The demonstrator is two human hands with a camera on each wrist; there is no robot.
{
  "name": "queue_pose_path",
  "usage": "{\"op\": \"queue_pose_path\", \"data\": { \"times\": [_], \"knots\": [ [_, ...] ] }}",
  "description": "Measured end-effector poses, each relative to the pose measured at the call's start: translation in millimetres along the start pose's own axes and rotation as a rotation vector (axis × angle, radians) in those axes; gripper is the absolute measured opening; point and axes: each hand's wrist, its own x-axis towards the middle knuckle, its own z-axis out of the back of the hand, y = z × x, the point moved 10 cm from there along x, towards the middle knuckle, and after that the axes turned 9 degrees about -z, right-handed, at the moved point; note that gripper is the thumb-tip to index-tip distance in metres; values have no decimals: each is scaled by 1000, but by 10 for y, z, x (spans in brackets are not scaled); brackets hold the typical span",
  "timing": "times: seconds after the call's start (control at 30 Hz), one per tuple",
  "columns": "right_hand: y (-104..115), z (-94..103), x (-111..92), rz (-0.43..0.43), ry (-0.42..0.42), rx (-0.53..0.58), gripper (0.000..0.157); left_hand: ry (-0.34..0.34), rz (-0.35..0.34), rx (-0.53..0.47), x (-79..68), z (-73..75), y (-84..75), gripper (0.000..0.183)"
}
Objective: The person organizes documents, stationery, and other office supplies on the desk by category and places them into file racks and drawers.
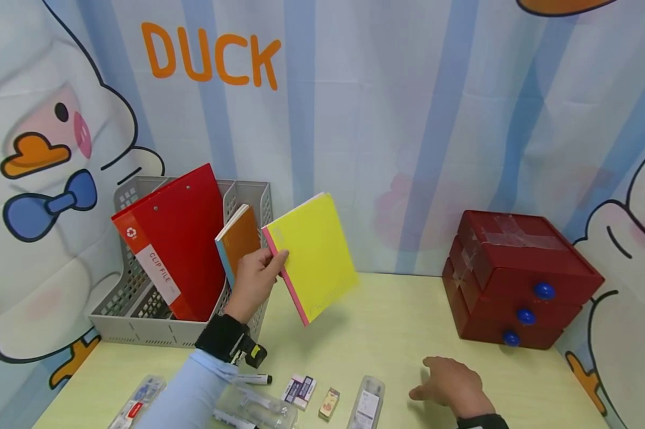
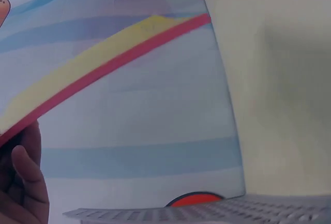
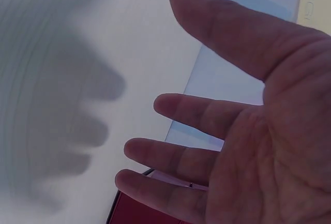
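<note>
A yellow notebook [image 1: 317, 256] with a pink spine is held up in the air by my left hand [image 1: 255, 277], its thumb and fingers pinching the spine edge. In the left wrist view the notebook [image 2: 103, 74] is seen nearly edge-on, with the left hand [image 2: 26, 177] at its lower end. My right hand [image 1: 451, 384] hovers low over the table's front right, fingers spread and holding nothing. The right wrist view shows that hand's [image 3: 258, 141] palm and separate fingers, with its shadow on the table.
Left stands a grey basket [image 1: 150, 333] with a red clip file [image 1: 177, 250] and a brown notebook [image 1: 242, 235]. Red drawers [image 1: 526, 286] with blue knobs stand right. In front lie a correction-tape-like clear pack [image 1: 362, 405], a small box [image 1: 329, 404], erasers [image 1: 299, 391] and markers [image 1: 255, 379].
</note>
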Motion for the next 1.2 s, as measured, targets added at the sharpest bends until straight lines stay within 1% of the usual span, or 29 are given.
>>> {"op": "queue_pose_path", "data": {
  "times": [0.1, 0.17, 0.37, 0.47, 0.6, 0.73, 0.83, 0.93, 1.03, 1.13, 1.2],
  "knots": [
    [3, -11, 9, -2, -1, 0, 77, -51, -67, 27, 32, 130, -134, 40],
    [6, -16, 13, -3, 0, 2, 77, -105, -120, 64, 46, 231, -236, 43],
    [14, -28, 21, -7, 17, 2, 78, -320, -290, 144, 34, 550, -514, 44],
    [15, -27, 24, -10, 23, 6, 78, -426, -331, 167, -6, 705, -574, 45],
    [9, -28, 28, -20, 26, 12, 78, -574, -329, 181, -88, 903, -568, 46],
    [0, -34, 29, -30, 26, 18, 78, -725, -346, 175, -172, 1082, -561, 40],
    [-2, -38, 27, -33, 26, 22, 78, -803, -336, 148, -206, 1204, -525, 39],
    [-1, -46, 25, -33, 28, 20, 79, -846, -302, 122, -221, 1306, -453, 42],
    [2, -53, 26, -30, 26, 18, 79, -865, -289, 116, -227, 1371, -381, 43],
    [5, -58, 29, -26, 21, 20, 80, -869, -262, 151, -224, 1399, -282, 46],
    [10, -61, 33, -23, 19, 20, 80, -850, -234, 174, -200, 1390, -196, 48]
  ]
}}
